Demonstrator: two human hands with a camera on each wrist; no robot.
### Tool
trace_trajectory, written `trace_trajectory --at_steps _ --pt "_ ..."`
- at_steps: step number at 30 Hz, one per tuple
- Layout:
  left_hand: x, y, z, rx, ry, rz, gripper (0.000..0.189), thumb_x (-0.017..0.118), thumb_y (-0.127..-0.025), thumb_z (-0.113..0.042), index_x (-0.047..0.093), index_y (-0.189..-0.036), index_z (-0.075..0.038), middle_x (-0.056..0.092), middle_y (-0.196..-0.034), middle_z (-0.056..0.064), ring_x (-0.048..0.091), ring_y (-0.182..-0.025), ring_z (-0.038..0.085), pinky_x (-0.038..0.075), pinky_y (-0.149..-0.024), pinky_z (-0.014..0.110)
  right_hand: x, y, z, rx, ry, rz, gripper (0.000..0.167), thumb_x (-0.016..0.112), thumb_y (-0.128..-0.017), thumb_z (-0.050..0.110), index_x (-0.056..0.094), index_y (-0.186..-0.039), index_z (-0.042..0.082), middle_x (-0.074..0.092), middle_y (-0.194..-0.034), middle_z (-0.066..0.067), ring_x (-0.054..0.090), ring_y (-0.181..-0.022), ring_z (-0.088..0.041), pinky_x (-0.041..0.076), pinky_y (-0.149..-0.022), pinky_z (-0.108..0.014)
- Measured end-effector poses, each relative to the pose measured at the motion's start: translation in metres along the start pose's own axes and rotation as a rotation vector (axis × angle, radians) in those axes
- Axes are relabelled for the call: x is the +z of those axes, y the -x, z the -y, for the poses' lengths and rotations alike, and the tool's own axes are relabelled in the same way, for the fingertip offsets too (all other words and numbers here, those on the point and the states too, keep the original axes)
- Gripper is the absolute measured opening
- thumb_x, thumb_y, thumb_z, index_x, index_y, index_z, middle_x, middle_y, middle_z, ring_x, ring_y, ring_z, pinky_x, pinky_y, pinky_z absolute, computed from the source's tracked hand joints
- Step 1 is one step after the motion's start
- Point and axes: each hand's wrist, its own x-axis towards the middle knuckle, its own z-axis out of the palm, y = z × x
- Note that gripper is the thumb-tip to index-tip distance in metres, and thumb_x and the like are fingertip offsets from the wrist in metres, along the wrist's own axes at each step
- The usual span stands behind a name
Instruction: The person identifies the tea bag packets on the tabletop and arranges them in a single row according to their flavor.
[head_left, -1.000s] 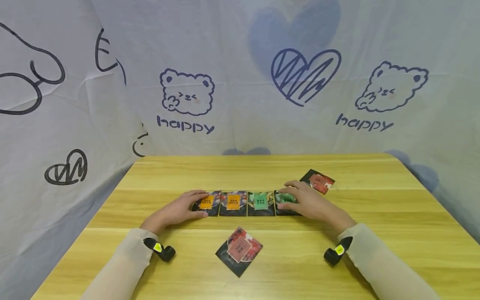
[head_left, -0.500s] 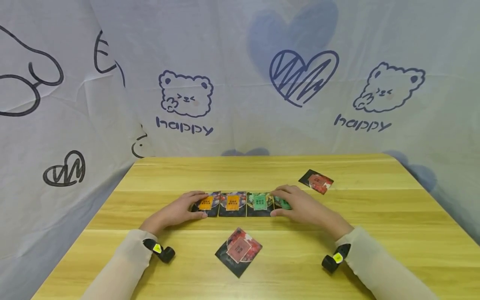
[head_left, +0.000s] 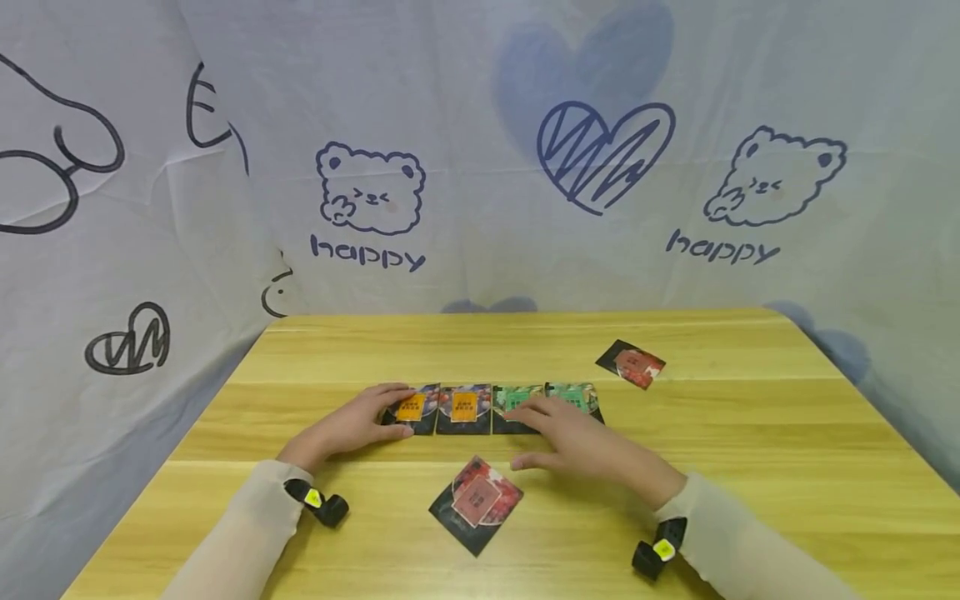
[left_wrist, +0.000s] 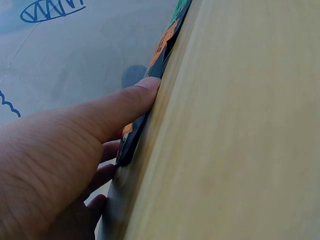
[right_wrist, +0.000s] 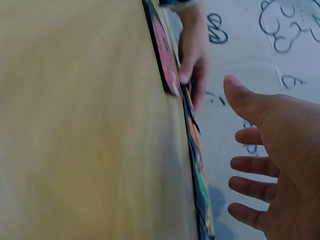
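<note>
In the head view a row of flat square packets lies across the table, two with orange labels on the left and two with green on the right. My left hand (head_left: pixel 352 423) rests at the leftmost orange-labelled packet (head_left: pixel 427 402), thumb along its near edge and fingers over its far part. In the left wrist view the thumb (left_wrist: pixel 145 87) touches that packet's edge. My right hand (head_left: pixel 577 437) hovers with spread fingers over the green-labelled packets, partly covering the inner green packet (head_left: pixel 504 425) and the outer green packet (head_left: pixel 588 396). The right wrist view shows nothing between its fingers.
A red-labelled packet (head_left: pixel 476 504) lies turned cornerwise in front of the row. Another red-labelled packet (head_left: pixel 632 363) lies behind the row to the right. The wooden table (head_left: pixel 765 450) ends at a printed cloth (head_left: pixel 480 217) at the back.
My right hand has moved left and toward me, from the outer green-labelled packet to over both green ones, and has come off them. My left hand has stayed in place.
</note>
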Motion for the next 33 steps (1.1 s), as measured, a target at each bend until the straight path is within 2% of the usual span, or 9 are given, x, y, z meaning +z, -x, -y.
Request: trace_trajectory --at_steps 4,10,19,25,30,33 --pt "-0.001 -0.002 -0.001 0.006 0.002 -0.002 0.078 0.065 -0.089 -0.055 0.04 -0.151 -0.015 0.031 -0.155 0.015 0.027 -0.141 0.039 0.028 -0.11 0.059 0.005 0.0 0.013 -0.003 0.004 0.018 0.071 0.055 -0.09 0.062 0.046 -0.147 0.02 0.047 -0.141 -0.005 0.044 -0.13 -0.026 0.037 -0.108 -0.048" --pt "0.0 -0.001 0.0 0.006 0.004 -0.004 0.078 0.065 -0.089 -0.055 0.041 -0.151 -0.015 0.031 -0.155 0.015 0.027 -0.141 0.039 0.028 -0.11 0.059 0.01 0.0 0.034 -0.021 -0.021 0.054 0.062 0.06 -0.094 0.05 0.046 -0.147 0.021 0.048 -0.138 -0.002 0.046 -0.127 -0.021 0.042 -0.105 -0.042" --pt "0.0 0.0 -0.001 0.001 0.003 -0.005 0.078 0.066 -0.089 -0.054 0.041 -0.151 -0.014 0.031 -0.155 0.016 0.027 -0.141 0.039 0.028 -0.11 0.059 0.024 -0.002 0.053 -0.066 0.0 0.063 0.064 0.055 -0.091 0.061 0.051 -0.143 0.024 0.05 -0.136 0.002 0.048 -0.122 -0.017 0.044 -0.101 -0.04" --pt "0.001 -0.002 0.0 0.007 0.003 -0.009 0.078 0.066 -0.088 -0.054 0.041 -0.151 -0.014 0.031 -0.155 0.016 0.028 -0.141 0.039 0.029 -0.11 0.058 0.03 -0.001 0.061 -0.093 -0.051 0.085 0.065 0.049 -0.09 0.065 0.05 -0.143 0.027 0.049 -0.136 0.004 0.046 -0.124 -0.018 0.043 -0.102 -0.043" --pt "0.001 -0.001 -0.001 0.01 0.007 -0.005 0.078 0.066 -0.089 -0.054 0.041 -0.151 -0.014 0.031 -0.155 0.016 0.028 -0.141 0.039 0.028 -0.11 0.059 0.036 0.0 0.065 -0.072 -0.106 0.084 0.066 0.054 -0.088 0.066 0.051 -0.142 0.029 0.047 -0.137 0.005 0.044 -0.122 -0.016 0.041 -0.101 -0.043" --pt "0.0 -0.001 -0.001 0.012 0.006 -0.005 0.078 0.066 -0.089 -0.053 0.041 -0.151 -0.014 0.031 -0.155 0.016 0.028 -0.14 0.039 0.028 -0.11 0.059 0.04 0.0 0.067 -0.086 -0.102 0.068 0.068 0.056 -0.086 0.067 0.051 -0.141 0.029 0.047 -0.135 0.004 0.043 -0.117 -0.015 0.042 -0.098 -0.041"
